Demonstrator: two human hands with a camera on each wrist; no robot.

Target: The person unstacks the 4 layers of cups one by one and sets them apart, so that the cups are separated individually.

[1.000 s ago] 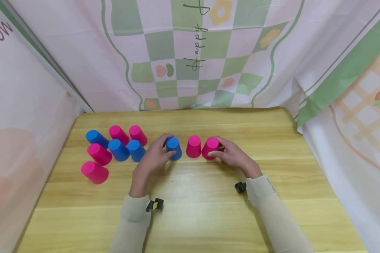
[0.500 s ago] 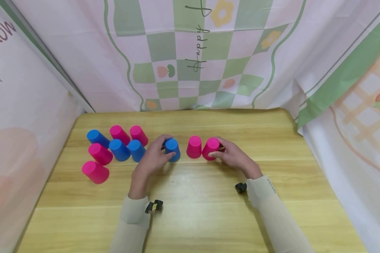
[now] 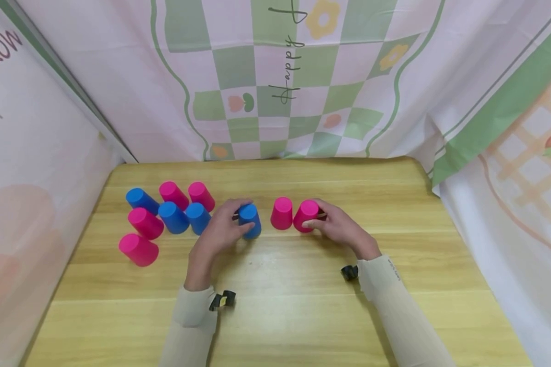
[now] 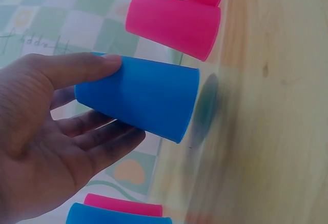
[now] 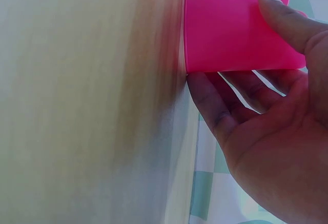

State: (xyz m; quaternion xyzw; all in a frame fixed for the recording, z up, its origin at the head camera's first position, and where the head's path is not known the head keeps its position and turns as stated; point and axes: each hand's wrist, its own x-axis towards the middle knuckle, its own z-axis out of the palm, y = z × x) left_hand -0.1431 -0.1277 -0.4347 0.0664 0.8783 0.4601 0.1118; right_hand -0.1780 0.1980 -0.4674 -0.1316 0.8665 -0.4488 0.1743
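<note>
My left hand [image 3: 221, 227] grips an upside-down blue cup [image 3: 249, 214], thumb on the near side and fingers behind. In the left wrist view that blue cup [image 4: 148, 96] appears slightly off the table, with a dark patch beneath its rim. My right hand [image 3: 339, 224] holds an upside-down pink cup [image 3: 306, 211] between thumb and fingers. The right wrist view shows this pink cup [image 5: 230, 34] with its rim down at the tabletop. Just left of it stands a second pink cup [image 3: 282, 214], untouched by either hand and apart from the blue one.
Left of my left hand, several upside-down blue and pink cups stand in a cluster, among them a blue cup [image 3: 173, 218] and a pink cup [image 3: 139, 250] at the front. The wooden table [image 3: 275, 311] meets a patterned curtain [image 3: 275, 117] at the back.
My left hand has drawn the blue cup slightly toward me. The right hand and its pink cup have stayed in place.
</note>
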